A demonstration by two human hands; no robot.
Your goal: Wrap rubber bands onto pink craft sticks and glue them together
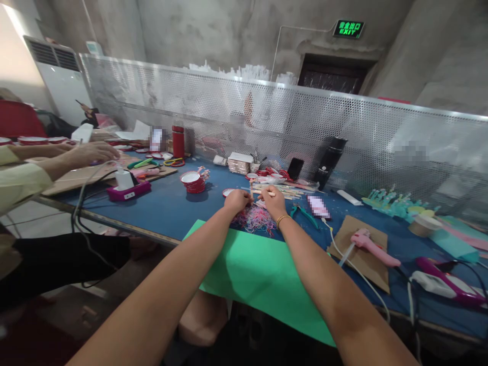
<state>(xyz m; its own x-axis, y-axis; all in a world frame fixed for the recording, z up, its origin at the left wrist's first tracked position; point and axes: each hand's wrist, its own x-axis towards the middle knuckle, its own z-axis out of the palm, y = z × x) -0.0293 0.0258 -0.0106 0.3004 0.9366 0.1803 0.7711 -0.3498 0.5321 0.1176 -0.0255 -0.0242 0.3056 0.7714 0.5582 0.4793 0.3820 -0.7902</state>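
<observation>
Above a tangled pile of pink, blue and white thread (259,219), my two hands work close together. My left hand (237,201) pinches a thin upright pinkish stick-like piece (251,187), too small to name surely. A pale pen-like stick (268,193) lies in the closed fingers of my right hand (274,204), its tip pointing at that piece. Under my forearms a green sheet (251,267) hangs over the table's front edge. Teal-handled pliers (305,214) rest just right of my right hand.
A pink glue gun (375,249) lies on cardboard (360,223) at right, its cord trailing nearby. Red-rimmed round pieces (193,182) are stacked left of my hands. At far left, a co-worker's hand (89,153) is near a purple power strip (129,190). A perforated metal screen (213,107) stands behind.
</observation>
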